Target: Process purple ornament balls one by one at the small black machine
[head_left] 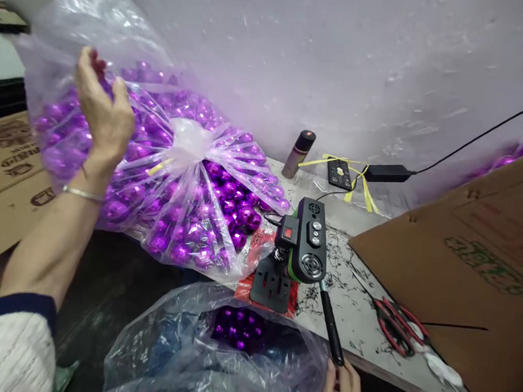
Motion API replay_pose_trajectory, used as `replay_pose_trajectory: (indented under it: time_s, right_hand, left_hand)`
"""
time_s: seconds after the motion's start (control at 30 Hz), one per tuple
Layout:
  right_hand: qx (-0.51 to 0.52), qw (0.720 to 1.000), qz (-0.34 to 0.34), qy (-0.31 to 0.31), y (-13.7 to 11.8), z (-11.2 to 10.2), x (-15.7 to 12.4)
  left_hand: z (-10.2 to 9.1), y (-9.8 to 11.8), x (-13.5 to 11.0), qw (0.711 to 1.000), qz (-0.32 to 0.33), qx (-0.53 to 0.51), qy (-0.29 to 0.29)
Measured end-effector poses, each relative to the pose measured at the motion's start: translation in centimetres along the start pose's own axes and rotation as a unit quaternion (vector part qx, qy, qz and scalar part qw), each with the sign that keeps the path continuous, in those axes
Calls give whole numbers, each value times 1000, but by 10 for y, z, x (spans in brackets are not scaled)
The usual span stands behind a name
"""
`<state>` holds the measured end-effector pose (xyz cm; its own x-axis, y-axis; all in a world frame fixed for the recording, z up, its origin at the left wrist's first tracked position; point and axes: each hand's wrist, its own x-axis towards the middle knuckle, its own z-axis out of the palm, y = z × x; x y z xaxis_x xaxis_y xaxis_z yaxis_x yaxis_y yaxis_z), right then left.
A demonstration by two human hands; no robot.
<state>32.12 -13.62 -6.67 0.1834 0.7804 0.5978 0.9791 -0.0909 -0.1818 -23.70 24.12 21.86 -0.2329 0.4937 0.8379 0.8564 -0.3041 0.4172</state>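
My left hand (103, 113) is raised at the left over a clear plastic bag (189, 140) filled with shiny purple faceted beads (238, 206). Its thumb stands apart from the curled fingers, with nothing seen in them. The bag's gathered white neck lies to the right of this hand. My right hand (344, 390), at the bottom, has its fingers round the end of a black lever handle (332, 326). That handle's metal shaft runs up to a small black machine (312, 241) with round grilles and a red switch. Another clear bag (165, 344) holding purple beads (238, 327) lies below the machine.
Red-handled scissors (398, 328) lie on the worktable (351, 322), beside a large cardboard box (472, 258) at the right. Behind the machine are a dark spray can (299, 154), a black power adapter (386, 172) and yellow ties (369, 194). Another carton (7, 172) stands left.
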Motion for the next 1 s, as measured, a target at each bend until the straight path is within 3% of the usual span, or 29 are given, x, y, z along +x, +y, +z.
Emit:
replay_pose_trajectory:
  time_s: [0.07,0.13,0.17,0.23,0.3,0.4,0.47,0.6,0.7,0.77,0.87,1.0]
  right_hand:
    - [13,1000,9,-7,-2,-3,3]
    - [30,999,21,-9,-6,-4,7]
    - [39,999,25,-10,-8,-4,9]
    - [56,998,29,-12,-14,-4,13]
    - [74,997,26,-13,-20,-3,16]
    - [99,995,33,-10,-25,-2,15]
    - [112,993,42,-11,-25,-3,10]
    - [112,993,43,-10,-22,-6,-5]
    - [109,993,46,-9,-22,-6,-13]
    - [121,991,58,-18,-26,-6,-14]
    - [142,988,60,-25,-32,-6,-11]
    - [161,986,34,-11,-44,-12,-1]
  left_hand:
    - [-14,42,-59,998,51,-25,16]
    - [-18,82,-123,985,136,-62,-88]
    - [-15,99,-152,967,161,-72,-183]
    - [1,125,-198,944,141,-90,-284]
    - [24,142,-223,929,117,-92,-340]
    - [61,157,-231,904,109,-61,-409]
    - [79,164,-227,871,116,-43,-476]
    - [102,171,-223,788,148,-56,-595]
    - [114,176,-229,763,155,-27,-626]
    - [119,178,-233,770,134,-4,-624]
    - [113,173,-234,809,84,-25,-581]
    - [70,154,-229,867,4,-168,-470]
